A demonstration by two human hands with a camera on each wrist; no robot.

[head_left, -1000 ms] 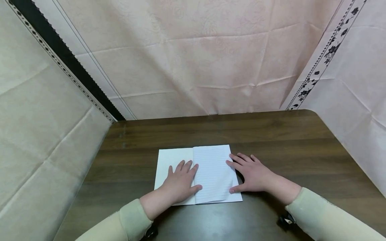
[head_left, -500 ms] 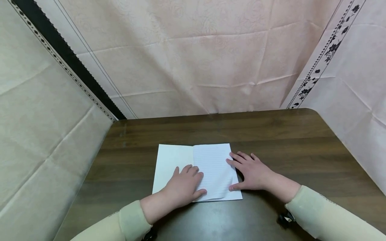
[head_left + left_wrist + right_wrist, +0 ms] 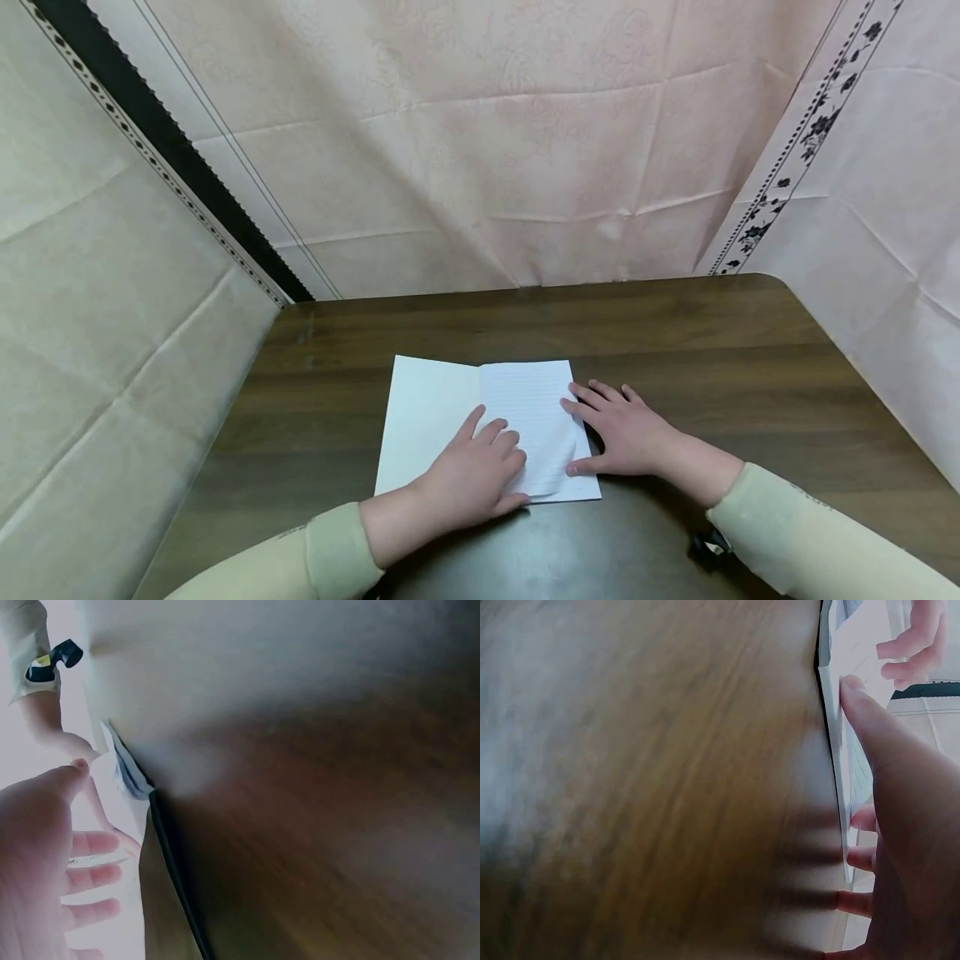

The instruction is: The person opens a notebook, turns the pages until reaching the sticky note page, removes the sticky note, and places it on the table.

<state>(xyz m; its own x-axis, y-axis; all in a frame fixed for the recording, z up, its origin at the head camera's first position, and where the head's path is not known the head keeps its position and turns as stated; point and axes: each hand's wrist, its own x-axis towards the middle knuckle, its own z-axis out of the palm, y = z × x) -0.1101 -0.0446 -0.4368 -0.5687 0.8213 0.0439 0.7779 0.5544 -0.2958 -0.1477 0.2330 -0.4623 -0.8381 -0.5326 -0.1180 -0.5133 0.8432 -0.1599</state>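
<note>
An open notebook (image 3: 423, 425) lies on the wooden table, its left side blank and its lined page (image 3: 528, 392) on the right. The lower right corner of that page curls up a little. My left hand (image 3: 472, 475) is over the lower middle of the notebook, fingers spread across the lined page and thumb at the bottom edge. Along the right edge rests my right hand (image 3: 630, 437), fingers apart and fingertips on the margin. In the right wrist view, its thumb (image 3: 866, 712) touches the notebook's edge. The left wrist view shows the left hand (image 3: 37, 847) with fingers extended.
The brown wooden table (image 3: 300, 433) has a rounded far right corner. Pale patterned cloth (image 3: 517, 167) hangs behind it and on both sides. A small black device (image 3: 708, 546) is strapped under the right wrist.
My left hand has slid right and toward me, from the left page and fold onto the lower lined page. The blank left side has lifted slightly. My right hand has stayed put.
</note>
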